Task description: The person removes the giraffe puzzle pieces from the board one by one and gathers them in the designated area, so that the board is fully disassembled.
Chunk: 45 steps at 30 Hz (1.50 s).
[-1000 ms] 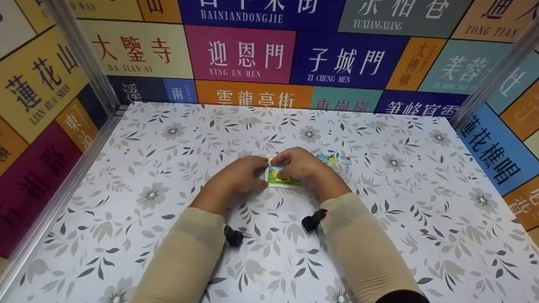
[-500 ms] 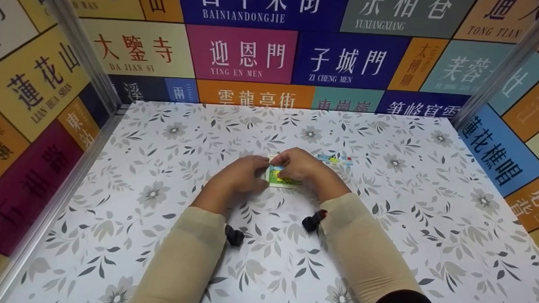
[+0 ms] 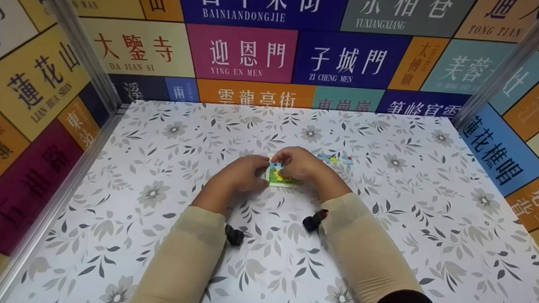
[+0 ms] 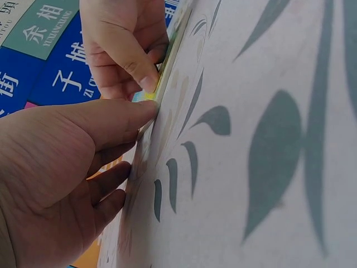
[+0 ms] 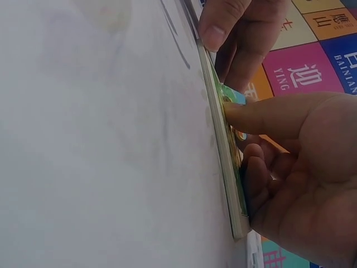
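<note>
A small jigsaw puzzle board (image 3: 275, 181) with a pale rim and a green, yellow and blue picture lies on the table. My left hand (image 3: 244, 173) grips its left side, with the thumb at the near corner and fingers toward the far corner. My right hand (image 3: 298, 163) arches over the board and hides much of its right part. In the right wrist view, the straight right thumb (image 5: 251, 116) presses on the picture surface, while the other fingers bend beside it. No piece shows clearly between those fingertips. Beyond the right hand lie loose jigsaw pieces (image 3: 333, 159), blue and yellow.
A white cloth with grey flowers covers the table (image 3: 159, 237). Panels with large lettering (image 3: 241, 54) stand along the back and both sides, with metal posts (image 3: 93, 51) at the corners. Small black devices (image 3: 314, 220) sit at the wrists.
The right fingers shift slightly over the board, and a jagged blue edge now shows under them. The left hand holds its place.
</note>
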Available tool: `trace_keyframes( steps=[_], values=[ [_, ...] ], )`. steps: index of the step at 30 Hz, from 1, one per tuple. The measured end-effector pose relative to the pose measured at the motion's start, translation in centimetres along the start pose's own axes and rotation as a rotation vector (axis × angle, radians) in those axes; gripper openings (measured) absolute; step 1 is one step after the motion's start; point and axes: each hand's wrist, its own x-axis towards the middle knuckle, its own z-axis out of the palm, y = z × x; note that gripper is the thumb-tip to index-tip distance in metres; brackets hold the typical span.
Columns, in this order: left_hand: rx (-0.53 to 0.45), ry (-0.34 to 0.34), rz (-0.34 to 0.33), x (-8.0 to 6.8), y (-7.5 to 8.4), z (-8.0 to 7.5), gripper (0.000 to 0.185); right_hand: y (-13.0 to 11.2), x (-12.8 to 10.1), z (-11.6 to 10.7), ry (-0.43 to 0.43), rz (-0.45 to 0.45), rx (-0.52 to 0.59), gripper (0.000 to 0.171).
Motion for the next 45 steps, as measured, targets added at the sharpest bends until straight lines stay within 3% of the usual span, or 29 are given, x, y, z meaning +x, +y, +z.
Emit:
trace_keyframes(
  steps=[11, 19, 27, 33, 45],
  values=[
    [0.007, -0.013, -0.002, 0.1, 0.1, -0.1, 0.069, 0.3, -0.1, 0.0, 0.048, 0.004, 0.020, 0.022],
    [0.007, -0.013, 0.006, 0.1, -0.1, 0.0, 0.067, 0.5, -0.6, -0.8, 0.051, 0.041, 0.122, 0.020],
    [0.015, -0.015, -0.004, 0.2, -0.1, 0.0, 0.066, 0.5, -2.0, -3.2, 0.075, -0.004, 0.212, 0.023],
    [0.015, -0.019, 0.002, 0.1, -0.1, 0.1, 0.066, 1.2, -3.1, -5.3, 0.101, 0.031, 0.256, 0.029],
    [-0.070, -0.007, -0.108, -0.1, 0.2, 0.2, 0.069, 4.1, -5.1, -8.0, 0.170, 0.065, 0.254, 0.034]
  ],
)
